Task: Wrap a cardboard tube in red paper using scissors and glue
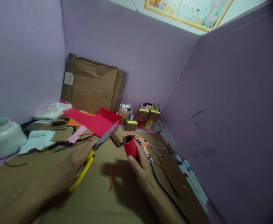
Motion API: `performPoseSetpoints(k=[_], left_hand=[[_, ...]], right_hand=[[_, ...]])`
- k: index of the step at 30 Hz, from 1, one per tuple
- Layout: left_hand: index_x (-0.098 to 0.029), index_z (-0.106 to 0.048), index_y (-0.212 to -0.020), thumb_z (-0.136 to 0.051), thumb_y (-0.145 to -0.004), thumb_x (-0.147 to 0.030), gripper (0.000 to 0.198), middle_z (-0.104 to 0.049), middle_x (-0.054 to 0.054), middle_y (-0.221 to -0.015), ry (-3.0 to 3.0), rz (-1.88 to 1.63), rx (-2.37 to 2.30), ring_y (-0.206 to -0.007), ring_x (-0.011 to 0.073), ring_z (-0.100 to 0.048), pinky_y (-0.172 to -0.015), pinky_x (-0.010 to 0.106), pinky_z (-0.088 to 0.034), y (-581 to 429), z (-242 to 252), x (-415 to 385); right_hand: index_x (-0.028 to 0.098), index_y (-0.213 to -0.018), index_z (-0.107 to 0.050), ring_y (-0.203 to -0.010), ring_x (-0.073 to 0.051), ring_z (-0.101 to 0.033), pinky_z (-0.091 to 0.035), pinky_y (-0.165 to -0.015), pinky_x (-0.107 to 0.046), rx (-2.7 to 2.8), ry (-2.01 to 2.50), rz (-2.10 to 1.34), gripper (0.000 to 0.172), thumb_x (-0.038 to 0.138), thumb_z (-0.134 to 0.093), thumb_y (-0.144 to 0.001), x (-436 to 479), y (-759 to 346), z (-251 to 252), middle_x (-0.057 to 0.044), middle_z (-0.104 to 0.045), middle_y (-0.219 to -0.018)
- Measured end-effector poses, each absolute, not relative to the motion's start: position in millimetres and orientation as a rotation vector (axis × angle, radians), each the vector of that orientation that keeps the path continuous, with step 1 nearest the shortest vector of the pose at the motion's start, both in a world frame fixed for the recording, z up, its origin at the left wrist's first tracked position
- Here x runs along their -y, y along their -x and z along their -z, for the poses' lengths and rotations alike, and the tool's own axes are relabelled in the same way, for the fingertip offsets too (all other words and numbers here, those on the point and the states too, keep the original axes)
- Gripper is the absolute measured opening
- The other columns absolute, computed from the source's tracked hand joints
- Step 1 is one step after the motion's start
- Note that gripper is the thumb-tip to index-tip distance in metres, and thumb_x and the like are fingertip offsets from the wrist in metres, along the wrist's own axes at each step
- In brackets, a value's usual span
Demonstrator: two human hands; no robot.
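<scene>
My left hand (78,163) is closed around the yellow-handled scissors (88,166), whose grey blades point up and to the right, away from me. In my right hand (142,168) is a cardboard tube (130,147) covered in red paper, its open end facing up and its brown rim showing. The scissors' blades are apart from the tube. Thin red paper scraps (112,180) lie on the cardboard between my hands. Just beyond the tube is a flower-patterned object (144,145), partly hidden by my right hand, with a black cord (165,189) close by.
Red paper sheets (96,123) and a pink strip (77,134) lie at the back left near a white pot (4,138). Small cardboard figures with pointed ears (148,115) stand at the back. A tape ring (159,148) and white sticks (193,183) lie right. Folded cardboard (93,82) leans on the wall.
</scene>
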State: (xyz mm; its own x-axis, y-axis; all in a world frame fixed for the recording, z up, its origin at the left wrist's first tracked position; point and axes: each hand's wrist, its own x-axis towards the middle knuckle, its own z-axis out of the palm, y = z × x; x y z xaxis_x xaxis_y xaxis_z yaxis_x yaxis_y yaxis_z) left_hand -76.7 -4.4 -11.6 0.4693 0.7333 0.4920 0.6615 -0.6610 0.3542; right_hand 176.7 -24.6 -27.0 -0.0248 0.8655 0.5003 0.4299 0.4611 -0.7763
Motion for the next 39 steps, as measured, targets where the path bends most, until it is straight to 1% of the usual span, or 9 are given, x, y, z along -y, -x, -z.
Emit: performPoseSetpoints(k=[3, 6, 8, 16, 19, 24, 30, 36, 39], left_hand=[[-0.024, -0.029, -0.135, -0.032, -0.089, -0.014, 0.048, -0.053, 0.012, -0.122, -2.701, -0.927, -1.205, -0.112, 0.0255, -0.053, -0.09, 0.036, -0.047, 74.0, 19.5, 8.1], [-0.023, -0.032, -0.132, -0.034, -0.085, -0.011, 0.049, -0.054, 0.012, -0.117, -2.774, -0.841, -1.206, -0.106, 0.0267, -0.054, -0.085, 0.036, -0.048, 69.0, 18.7, 11.8], [-0.022, -0.033, -0.13, -0.037, -0.083, -0.01, 0.049, -0.054, 0.012, -0.112, -2.803, -0.82, -1.227, -0.101, 0.0271, -0.054, -0.082, 0.037, -0.048, 65.3, 14.6, 13.6], [-0.022, -0.032, -0.128, -0.036, -0.082, -0.008, 0.048, -0.056, 0.008, -0.099, -2.836, -0.774, -1.146, -0.088, 0.0232, -0.056, -0.071, 0.032, -0.049, 57.1, -0.3, 19.5], [-0.022, -0.032, -0.129, -0.035, -0.083, -0.01, 0.047, -0.058, 0.009, -0.1, -2.812, -0.803, -1.114, -0.086, 0.0226, -0.057, -0.069, 0.031, -0.05, 58.3, 0.1, 18.6], [-0.022, -0.035, -0.128, -0.036, -0.08, -0.007, 0.05, -0.058, 0.01, -0.109, -2.78, -0.817, -1.099, -0.092, 0.0236, -0.058, -0.075, 0.033, -0.05, 60.8, 3.1, 17.2], [-0.022, -0.035, -0.13, -0.034, -0.078, -0.004, 0.056, -0.06, 0.011, -0.107, -2.784, -0.769, -1.139, -0.089, 0.024, -0.06, -0.071, 0.033, -0.051, 61.9, 8.6, 16.0], [-0.022, -0.033, -0.134, -0.036, -0.078, -0.008, 0.058, -0.06, 0.012, -0.111, -2.829, -0.784, -1.133, -0.093, 0.027, -0.06, -0.073, 0.037, -0.052, 65.0, 15.7, 10.7], [-0.024, -0.034, -0.134, -0.036, -0.077, -0.009, 0.059, -0.061, 0.011, -0.112, -2.788, -0.793, -1.142, -0.091, 0.0258, -0.061, -0.072, 0.035, -0.053, 64.6, 16.3, 11.1]], right_hand=[[0.024, -0.129, -0.051, -0.117, -0.025, -0.051, -0.042, -0.099, -0.039, 1.65, 1.148, -0.422, 0.049, 0.026, -0.06, -0.081, 22.6, -173.7, 23.5, -0.008, -0.056, -0.126], [0.023, -0.118, -0.058, -0.105, -0.025, -0.055, -0.044, -0.093, -0.039, 1.618, 1.159, -0.387, 0.04, 0.02, -0.062, -0.078, 21.6, -171.4, 20.0, -0.008, -0.059, -0.112], [0.024, -0.113, -0.06, -0.102, -0.025, -0.055, -0.045, -0.091, -0.04, 1.605, 1.153, -0.386, 0.037, 0.019, -0.062, -0.076, 21.5, -170.8, 18.8, -0.007, -0.059, -0.108], [0.025, -0.113, -0.06, -0.104, -0.025, -0.052, -0.041, -0.094, -0.041, 1.62, 1.131, -0.42, 0.039, 0.015, -0.06, -0.075, 22.1, -170.0, 19.8, -0.006, -0.056, -0.108], [0.025, -0.113, -0.06, -0.104, -0.025, -0.052, -0.041, -0.095, -0.041, 1.619, 1.129, -0.414, 0.04, 0.015, -0.06, -0.075, 22.3, -169.9, 20.1, -0.006, -0.056, -0.108], [0.025, -0.113, -0.06, -0.103, -0.025, -0.053, -0.042, -0.093, -0.042, 1.591, 1.136, -0.385, 0.041, 0.016, -0.06, -0.074, 23.0, -169.5, 20.2, -0.007, -0.057, -0.107], [0.025, -0.114, -0.06, -0.099, -0.024, -0.053, -0.043, -0.089, -0.039, 1.636, 1.124, -0.401, 0.041, 0.014, -0.059, -0.074, 23.0, -169.3, 20.1, -0.006, -0.055, -0.104], [0.026, -0.113, -0.06, -0.098, -0.024, -0.052, -0.042, -0.089, -0.039, 1.638, 1.132, -0.415, 0.041, 0.014, -0.059, -0.074, 23.2, -168.9, 20.4, -0.005, -0.056, -0.103], [0.026, -0.114, -0.059, -0.099, -0.024, -0.052, -0.042, -0.089, -0.039, 1.635, 1.138, -0.42, 0.042, 0.013, -0.058, -0.075, 24.1, -168.4, 19.6, -0.005, -0.055, -0.104]])
